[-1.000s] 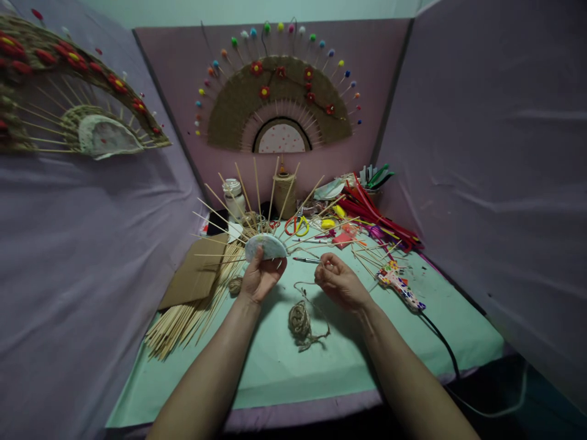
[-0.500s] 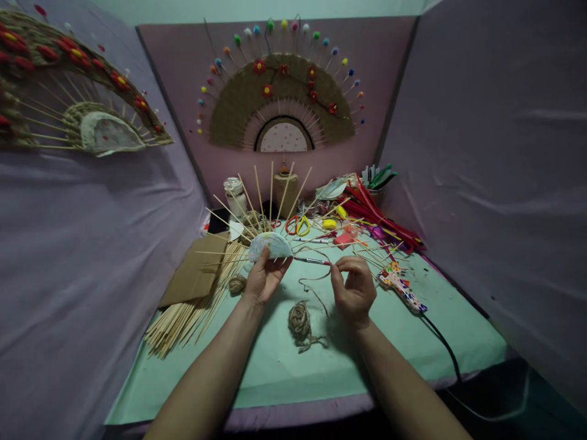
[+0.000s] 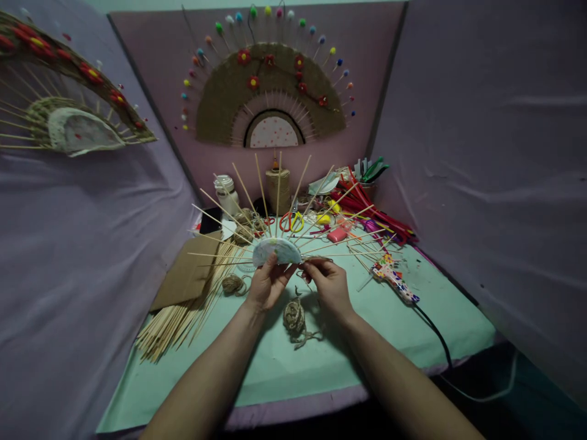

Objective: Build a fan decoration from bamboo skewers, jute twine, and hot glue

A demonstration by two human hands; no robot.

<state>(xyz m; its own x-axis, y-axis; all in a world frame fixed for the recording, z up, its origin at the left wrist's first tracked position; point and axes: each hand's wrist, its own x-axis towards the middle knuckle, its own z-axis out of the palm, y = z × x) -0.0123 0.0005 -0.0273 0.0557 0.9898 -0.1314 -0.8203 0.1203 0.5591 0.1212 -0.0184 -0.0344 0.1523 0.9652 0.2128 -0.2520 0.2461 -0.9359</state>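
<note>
My left hand [image 3: 267,286] grips a small pale half-disc [image 3: 279,252] by its lower edge, thumb on the front and fingers behind. Thin wooden sticks [image 3: 278,195] fan out from its curved rim. At the half-disc's lower right corner, my right hand [image 3: 331,284] is closed in a pinch on a slim pen-like tool [image 3: 306,278], mostly hidden by the fingers. A strand of brown twine runs by these fingers. Below the hands, a ball of twine [image 3: 294,318] lies on the green cloth.
Loose sticks [image 3: 169,327] and cardboard [image 3: 183,272] lie at left, near a smaller twine ball [image 3: 233,284]. A patterned glue gun [image 3: 397,280] with a cord rests at right. Scissors [image 3: 292,221], a jar [image 3: 226,194], a twine spool [image 3: 277,189] and red strips [image 3: 373,211] stand or lie behind.
My right hand has moved left, up to the half-disc's corner, and the tool that showed between them is now mostly covered. The half-disc sits slightly further right; the view has shifted.
</note>
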